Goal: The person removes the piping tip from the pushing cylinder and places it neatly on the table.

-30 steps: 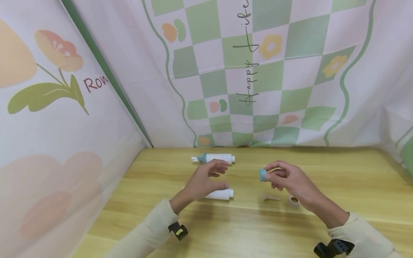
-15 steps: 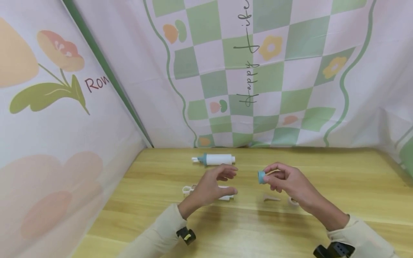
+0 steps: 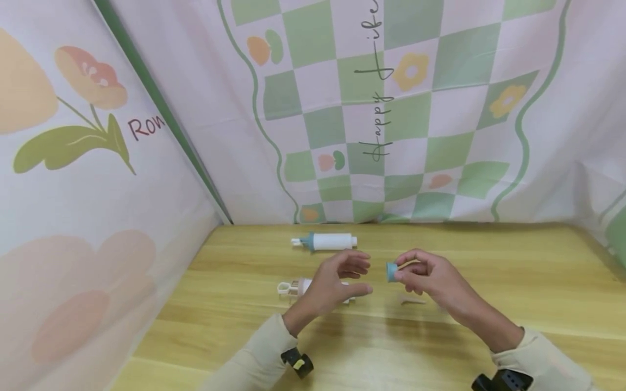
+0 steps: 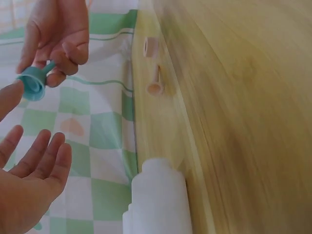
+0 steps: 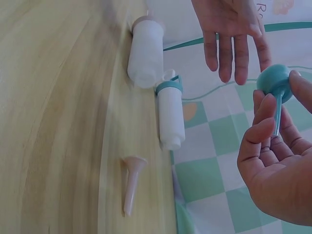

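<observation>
My right hand (image 3: 432, 274) pinches a teal nozzle (image 3: 391, 271) above the table between thumb and fingers. Seen in the right wrist view, the nozzle has a round cap and a thin tube pointing back toward the palm; its hollow side shows in the left wrist view. My left hand (image 3: 337, 282) hovers just left of it, holding nothing, thumb and fingers apart. In the head view this hand partly covers a white cylinder with a pink collar (image 5: 146, 51) and a loop handle. A second white cylinder with a teal collar (image 3: 332, 241) lies behind.
A pale pink funnel-shaped nozzle (image 5: 132, 183) lies on the wooden table (image 3: 235, 326) below my right hand. Near it is a small pink ring (image 4: 150, 47), hidden in the head view. A patterned curtain (image 3: 406, 136) hangs along the table's back edge.
My left hand has moved right, uncovering the pink-collared cylinder's handle. My right hand has shifted slightly left with the teal nozzle, so the two are closer together.
</observation>
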`<state>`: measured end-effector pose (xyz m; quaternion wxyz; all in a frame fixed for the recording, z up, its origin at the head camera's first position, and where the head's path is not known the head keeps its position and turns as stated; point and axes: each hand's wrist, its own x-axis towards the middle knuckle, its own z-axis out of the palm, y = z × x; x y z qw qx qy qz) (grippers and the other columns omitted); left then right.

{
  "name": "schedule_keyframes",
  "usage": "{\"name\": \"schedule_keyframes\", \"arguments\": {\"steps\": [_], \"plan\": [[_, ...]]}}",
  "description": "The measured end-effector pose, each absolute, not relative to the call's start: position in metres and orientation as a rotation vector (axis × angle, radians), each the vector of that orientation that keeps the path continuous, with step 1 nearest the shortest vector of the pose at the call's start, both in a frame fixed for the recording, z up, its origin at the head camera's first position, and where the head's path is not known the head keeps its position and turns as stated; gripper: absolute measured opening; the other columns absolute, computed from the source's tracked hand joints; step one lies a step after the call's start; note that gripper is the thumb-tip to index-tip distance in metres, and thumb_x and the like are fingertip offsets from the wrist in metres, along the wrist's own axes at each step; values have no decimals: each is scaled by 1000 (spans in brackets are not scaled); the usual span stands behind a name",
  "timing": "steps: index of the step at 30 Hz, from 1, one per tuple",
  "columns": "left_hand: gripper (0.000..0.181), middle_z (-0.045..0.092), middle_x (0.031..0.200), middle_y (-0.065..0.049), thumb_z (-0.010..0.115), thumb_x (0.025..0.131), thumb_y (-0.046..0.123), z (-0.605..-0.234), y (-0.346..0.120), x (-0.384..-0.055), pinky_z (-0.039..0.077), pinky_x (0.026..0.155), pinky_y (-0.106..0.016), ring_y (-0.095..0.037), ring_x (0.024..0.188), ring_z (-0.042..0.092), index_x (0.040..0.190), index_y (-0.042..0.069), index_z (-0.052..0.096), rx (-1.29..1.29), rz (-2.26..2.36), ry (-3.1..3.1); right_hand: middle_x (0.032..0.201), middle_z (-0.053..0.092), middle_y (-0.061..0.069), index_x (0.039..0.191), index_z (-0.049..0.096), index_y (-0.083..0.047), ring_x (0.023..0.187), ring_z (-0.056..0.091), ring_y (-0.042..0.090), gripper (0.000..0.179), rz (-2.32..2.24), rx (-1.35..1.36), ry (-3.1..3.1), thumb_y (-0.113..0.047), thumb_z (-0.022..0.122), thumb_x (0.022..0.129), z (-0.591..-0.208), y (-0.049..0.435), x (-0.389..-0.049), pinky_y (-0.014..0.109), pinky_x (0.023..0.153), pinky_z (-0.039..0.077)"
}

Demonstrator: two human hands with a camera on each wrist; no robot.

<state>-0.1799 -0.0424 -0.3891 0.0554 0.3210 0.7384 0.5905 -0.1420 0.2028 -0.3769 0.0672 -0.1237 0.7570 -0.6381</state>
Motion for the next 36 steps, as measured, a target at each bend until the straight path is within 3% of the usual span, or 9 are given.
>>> {"name": "schedule_keyframes", "arguments": {"steps": [12,19,26,36], "plan": [[43,68,113,-8,78,85,-1,-392,-31,-177,52,94,-33,-20,105,65,124,1,62,962,1846,2166,81,66,8,119,57,2,77,61,26,35,-1858,-345,2278,-22,68,97,-377,197,-143,32,59,49],[42,66,114,-21,78,85,0,-395,-30,-177,53,93,-35,-17,102,66,124,-1,62,938,1883,2132,77,62,10,120,56,4,75,60,25,37,-1850,-336,2266,-22,68,97,-377,194,-145,35,63,52],[37,69,109,-6,78,86,1,-398,-29,-176,55,88,-33,-16,97,67,120,-1,64,981,1885,2139,77,62,10,119,56,3,76,60,26,37,-1842,-330,2245,-22,70,96,-380,190,-145,35,63,51],[31,69,105,-2,78,87,4,-398,-30,-175,57,85,-37,-13,92,68,116,3,66,940,1898,2154,87,66,13,125,53,6,74,60,23,37,-1855,-401,2173,-22,61,102,-382,193,-145,37,66,55]]}}
